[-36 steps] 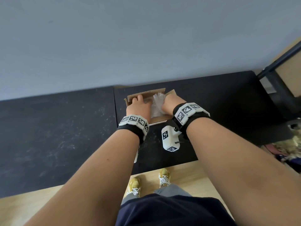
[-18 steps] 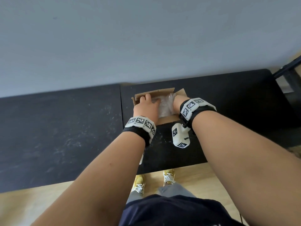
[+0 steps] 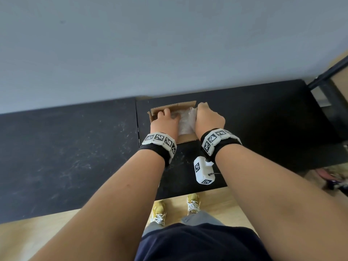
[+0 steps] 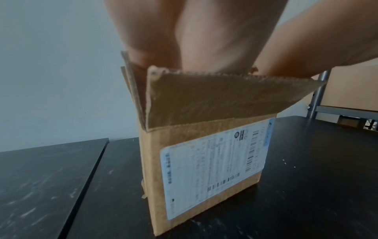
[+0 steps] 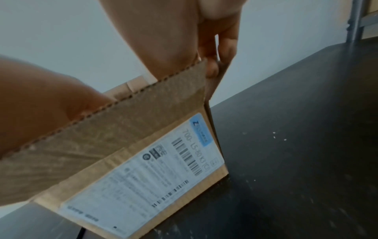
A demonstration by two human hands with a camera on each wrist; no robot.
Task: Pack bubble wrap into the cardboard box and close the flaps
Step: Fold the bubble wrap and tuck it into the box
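Note:
A small cardboard box (image 3: 172, 107) with a shipping label stands on the black table (image 3: 263, 129), its flaps up. Crumpled clear bubble wrap (image 3: 186, 120) fills its opening. My left hand (image 3: 165, 117) reaches into the box on the left side, fingers pressing down on the wrap. In the left wrist view these fingers (image 4: 163, 48) disappear behind the near flap (image 4: 214, 100). My right hand (image 3: 205, 113) is at the box's right edge. In the right wrist view its thumb and fingers (image 5: 212, 67) pinch the upright right flap (image 5: 222, 76).
A second black table (image 3: 66, 147) adjoins on the left along a seam (image 3: 137, 121). A grey wall (image 3: 169, 44) stands right behind the box. A metal shelf frame (image 3: 327, 76) is at the far right. Wooden floor (image 3: 56, 232) lies below the table's front edge.
My right hand has left the bubble wrap inside the box and taken hold of the right flap. The left hand stays pressed in the box.

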